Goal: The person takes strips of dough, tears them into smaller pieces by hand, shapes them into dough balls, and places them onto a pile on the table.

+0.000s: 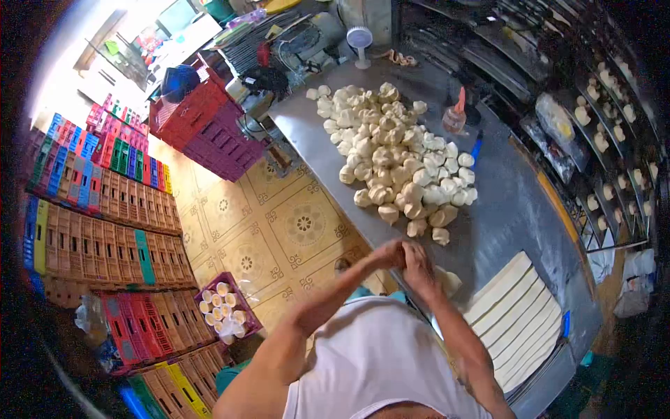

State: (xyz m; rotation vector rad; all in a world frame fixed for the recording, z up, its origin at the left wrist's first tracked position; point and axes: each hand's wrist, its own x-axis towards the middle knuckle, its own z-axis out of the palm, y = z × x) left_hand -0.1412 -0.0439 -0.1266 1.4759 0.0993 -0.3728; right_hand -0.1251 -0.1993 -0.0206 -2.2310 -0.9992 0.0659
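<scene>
My left hand (392, 255) and my right hand (417, 268) meet at the near edge of the metal table (495, 237). The fingers of both are bent and pressed together; whatever lies between them is hidden. Just beside my right hand, partly behind the wrist, is a pale flat piece of dough (449, 282). Beyond my hands spreads a big heap of pinched dough balls (384, 157), whiter on its right side. To the right lies a sheet of dough cut into long strips (516, 314).
A bottle with a reddish nozzle (455, 119) and a small white fan (360, 42) stand on the table. Racks of dough trays (593, 119) line the right. Stacked plastic crates (105, 188) fill the left; a purple crate of cups (227, 307) sits on the tiled floor.
</scene>
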